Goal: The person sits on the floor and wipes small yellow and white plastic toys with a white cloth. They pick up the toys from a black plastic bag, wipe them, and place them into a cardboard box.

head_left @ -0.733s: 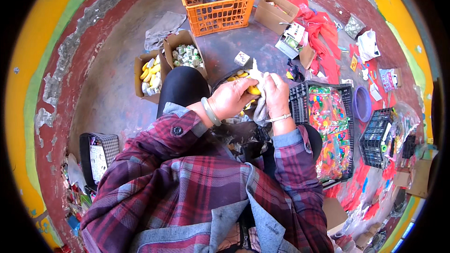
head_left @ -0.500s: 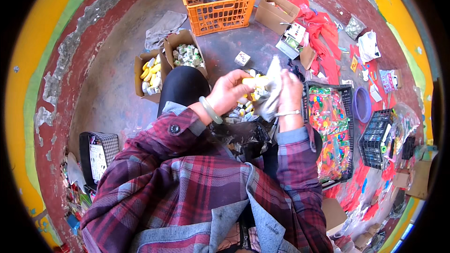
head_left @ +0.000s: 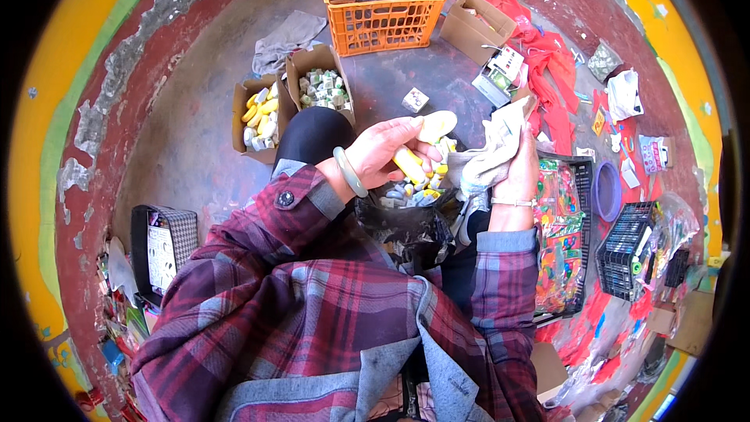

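Between the fingers of my left hand is a pale yellow, rounded plastic piece; a brighter yellow piece shows under the same fingers. My right hand is closed around a crumpled whitish-grey cloth, held up beside the left hand but apart from it. Below both hands, a black plastic bag lies between my legs, with many small yellow, white and grey pieces in its mouth. What exactly these pieces are cannot be made out.
Ahead on the left stand a carton of yellow and white pieces and a carton of small whitish-green pieces. An orange crate is farther off. To the right are a black crate of colourful packets and a purple basin.
My right hand and the cloth have moved right, away from the left hand, where they were together on the yellow piece. That piece now shows uncovered, and the view has shifted slightly.
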Demonstrator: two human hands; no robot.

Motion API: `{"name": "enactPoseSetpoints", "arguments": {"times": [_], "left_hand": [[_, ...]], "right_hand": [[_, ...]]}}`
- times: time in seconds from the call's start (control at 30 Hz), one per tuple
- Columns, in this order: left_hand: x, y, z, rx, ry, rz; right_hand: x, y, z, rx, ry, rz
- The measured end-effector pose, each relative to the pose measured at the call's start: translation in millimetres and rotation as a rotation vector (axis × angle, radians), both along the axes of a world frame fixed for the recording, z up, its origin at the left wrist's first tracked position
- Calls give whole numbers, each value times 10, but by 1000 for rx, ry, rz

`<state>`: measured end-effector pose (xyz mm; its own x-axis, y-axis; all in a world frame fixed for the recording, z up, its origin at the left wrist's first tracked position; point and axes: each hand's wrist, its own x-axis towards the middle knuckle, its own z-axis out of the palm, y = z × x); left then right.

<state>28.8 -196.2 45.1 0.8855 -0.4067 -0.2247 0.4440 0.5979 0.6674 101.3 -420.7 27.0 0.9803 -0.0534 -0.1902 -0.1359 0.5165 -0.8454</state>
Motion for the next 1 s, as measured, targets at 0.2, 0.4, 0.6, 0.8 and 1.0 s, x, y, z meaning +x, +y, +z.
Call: {"name": "enactPoseSetpoints", "arguments": {"times": [0.2, 0.4, 0.6, 0.8, 1.0], "left_hand": [[-19, -111, -92, 210, -92, -2], [-125, -212, -168, 603, -409, 43], [-196, 33, 60, 93, -192, 6], [-308, 805, 348, 217, -206, 397], [-702, 2034, -260, 591, 180, 852]], "right_hand": [[-244, 325, 120, -482, -336, 258], [-351, 409, 101, -617, -264, 471], [-290, 429, -44, -237, -119, 249], [-121, 239, -171, -267, -38, 175], [-240, 375, -120, -314, -13, 234]]}}
